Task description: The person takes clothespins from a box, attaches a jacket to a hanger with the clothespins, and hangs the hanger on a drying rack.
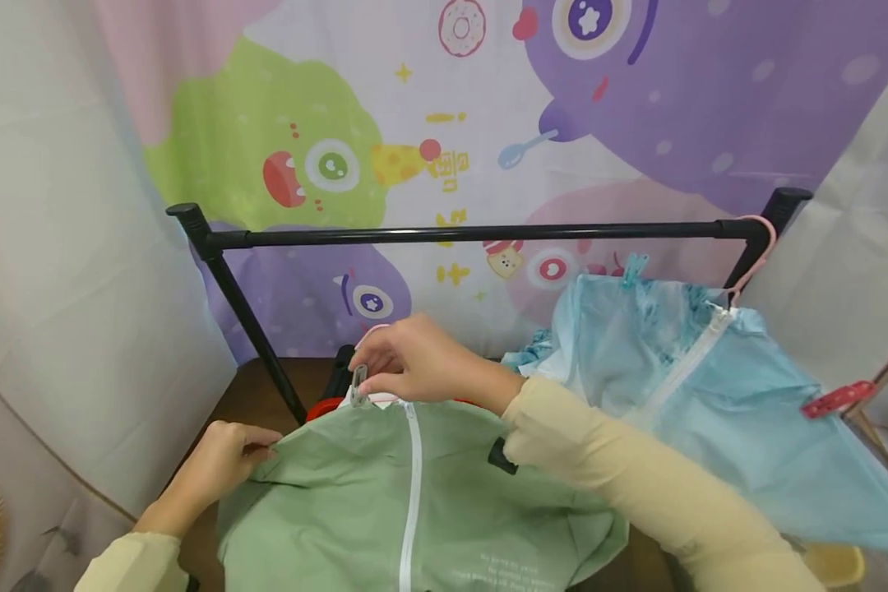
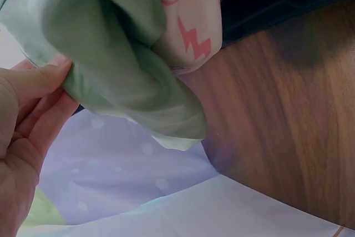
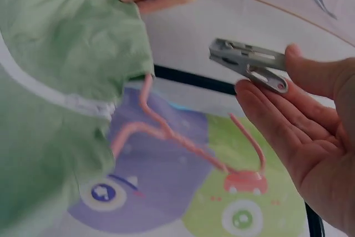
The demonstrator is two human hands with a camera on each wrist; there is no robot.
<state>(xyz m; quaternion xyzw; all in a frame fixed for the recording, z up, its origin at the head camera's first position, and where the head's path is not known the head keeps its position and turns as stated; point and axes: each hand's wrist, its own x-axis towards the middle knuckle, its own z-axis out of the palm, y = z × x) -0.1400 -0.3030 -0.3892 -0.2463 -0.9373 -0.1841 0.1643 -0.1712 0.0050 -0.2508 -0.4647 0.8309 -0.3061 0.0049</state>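
A light green jacket [image 1: 340, 485] with a white zipper [image 1: 416, 460] spreads across the front, a pink hanger [image 3: 186, 144] coming out of its neck. At the jacket's left shoulder, my left hand [image 1: 225, 452] pinches the fabric between thumb and fingers, as the left wrist view also shows. My right hand [image 1: 422, 358] is above the collar, holding a grey clothespin [image 3: 249, 62] between thumb and fingers. In the right wrist view the clothespin is apart from the jacket, its tip pointing toward the fabric.
Behind stands a black rack with a horizontal bar [image 1: 444, 234]. At its right end hangs a light blue garment [image 1: 770, 411] on another pink hanger, with a teal clip [image 1: 634, 270] and a red clip [image 1: 838, 400] on it. Below is a brown wooden tabletop [image 2: 277, 104].
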